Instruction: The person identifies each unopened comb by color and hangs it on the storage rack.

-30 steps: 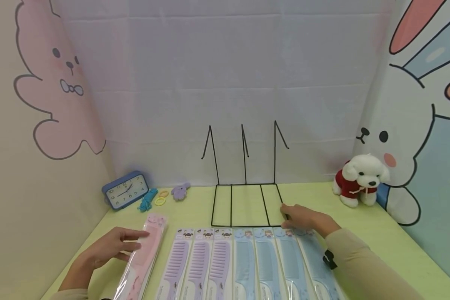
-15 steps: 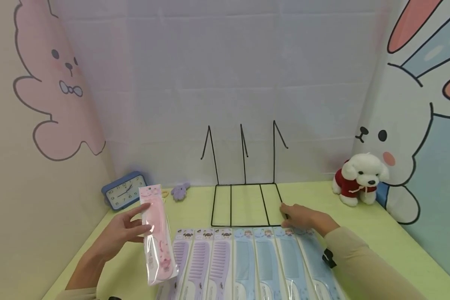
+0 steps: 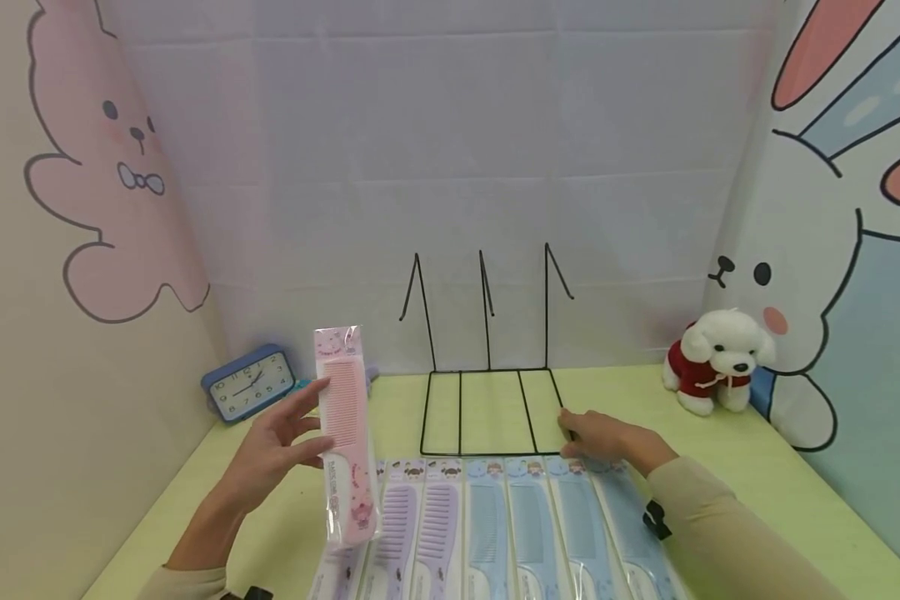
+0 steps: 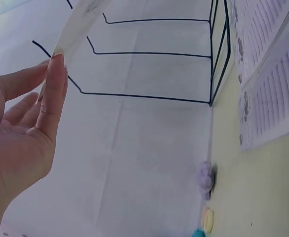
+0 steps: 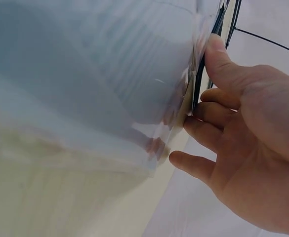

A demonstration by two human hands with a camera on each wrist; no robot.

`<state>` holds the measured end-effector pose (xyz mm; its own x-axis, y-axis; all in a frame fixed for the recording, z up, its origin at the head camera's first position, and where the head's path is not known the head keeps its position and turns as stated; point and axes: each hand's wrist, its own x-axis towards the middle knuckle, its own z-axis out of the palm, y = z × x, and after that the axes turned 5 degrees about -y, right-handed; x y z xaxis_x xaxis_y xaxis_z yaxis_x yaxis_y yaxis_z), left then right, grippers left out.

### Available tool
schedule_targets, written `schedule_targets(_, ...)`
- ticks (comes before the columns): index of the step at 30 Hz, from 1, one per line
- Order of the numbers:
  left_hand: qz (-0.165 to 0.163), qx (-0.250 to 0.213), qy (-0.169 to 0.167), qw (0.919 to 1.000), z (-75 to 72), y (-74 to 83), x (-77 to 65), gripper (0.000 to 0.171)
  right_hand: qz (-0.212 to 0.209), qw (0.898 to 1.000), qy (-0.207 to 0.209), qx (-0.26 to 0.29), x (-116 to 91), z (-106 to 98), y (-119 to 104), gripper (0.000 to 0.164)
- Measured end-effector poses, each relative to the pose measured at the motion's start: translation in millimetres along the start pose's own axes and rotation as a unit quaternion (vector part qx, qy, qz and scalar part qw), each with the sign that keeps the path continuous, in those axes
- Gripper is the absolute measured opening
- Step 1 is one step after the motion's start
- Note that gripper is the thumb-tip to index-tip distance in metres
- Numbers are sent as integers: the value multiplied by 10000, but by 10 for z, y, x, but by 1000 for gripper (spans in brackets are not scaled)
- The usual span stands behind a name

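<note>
My left hand (image 3: 270, 450) pinches a pink comb (image 3: 345, 412) in a clear packet, raised nearly upright above the table. In the left wrist view the packaged comb is edge-on between thumb and fingers. My right hand (image 3: 607, 437) holds the front right corner of a black wire rack (image 3: 547, 317), which has three upright hooks. The right wrist view shows thumb and fingers pinching its dark wire, close beside a packaged blue comb. In front of the rack lie several packaged blue combs (image 3: 536, 517) and three purple combs (image 3: 438, 521), the leftmost partly hidden.
A blue clock (image 3: 251, 383) leans at the back left. Beside it, a purple toy (image 4: 205, 177), a yellow ring (image 4: 209, 220) and a blue cord (image 4: 198, 233) lie along the back wall. A white plush dog (image 3: 723, 358) sits at the back right.
My left hand has lifted the pink comb off the left side of the table, carried it right and turned it so its toothed side faces me. My right hand has stayed on the rack.
</note>
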<state>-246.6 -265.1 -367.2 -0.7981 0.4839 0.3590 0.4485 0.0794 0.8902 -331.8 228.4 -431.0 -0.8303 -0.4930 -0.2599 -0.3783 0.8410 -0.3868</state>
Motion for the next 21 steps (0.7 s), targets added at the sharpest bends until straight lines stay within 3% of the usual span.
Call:
schedule_targets(6,-193,40,271,9994,152,25,114,70,7,10000,-12,-51,-1,-9,-20,38)
schedule_targets(10,-172,-100,168,9997,212,18,177,71,58,10000,-17,-79,-9,-12,-22,52)
schedule_targets(13,-123,-84,43,9999,250,18,217,70,66,9999,-44,-86,-11,-14,-18,52)
schedule_targets(21,-57,-36,-28,10000,311,75,259,68,64,9999,-95,-49,-10,-21,-19,26)
